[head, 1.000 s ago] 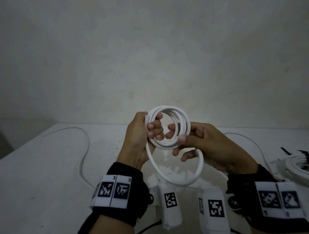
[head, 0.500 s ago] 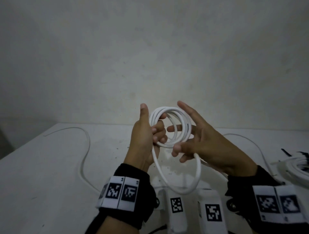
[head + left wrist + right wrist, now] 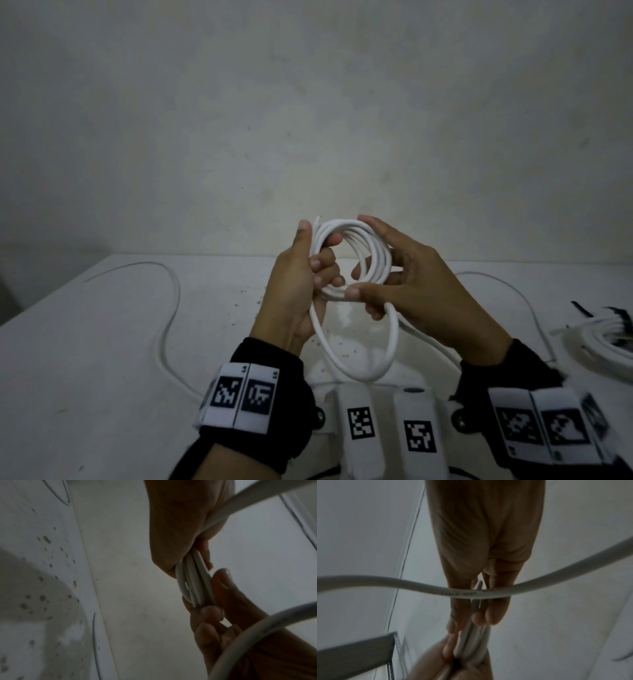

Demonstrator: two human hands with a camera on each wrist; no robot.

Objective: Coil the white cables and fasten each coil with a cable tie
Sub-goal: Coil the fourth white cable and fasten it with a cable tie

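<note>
Partly hidden, partly cropped

Second coil (image 3: 603, 339) cut by right edge, dark ties possibly on it; cable (image 3: 356, 342) lost behind right hand (image 3: 421, 294); forearms cropped at bottom edge.

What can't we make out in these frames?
- Coil: turn count unclear; the left hand and right hand cover parts of it in every view.
- Second bundle: cut off by the head view's right edge.
- Cable ties: none identifiable; dark strips by that bundle are too small.
</note>
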